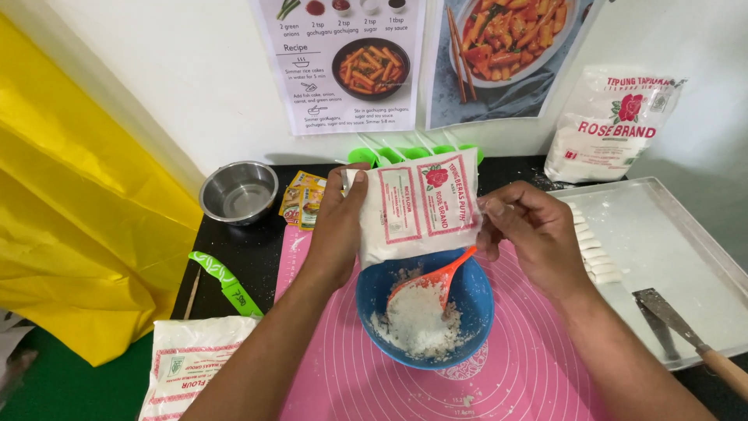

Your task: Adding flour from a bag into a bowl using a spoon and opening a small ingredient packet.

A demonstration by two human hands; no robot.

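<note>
While both forearms reach in over the pink mat [530, 366], the left hand [336, 226] and right hand [530, 234] pinch the flour bag [421, 204] by its sides, upright just above the blue bowl [475, 300].

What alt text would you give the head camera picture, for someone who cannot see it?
Two bare hands, left hand and right hand, hold a white flour bag over a blue bowl containing flour and an orange spoon, on a pink silicone mat. Beside it lie a steel bowl, a green knife and a floured tray.
</note>
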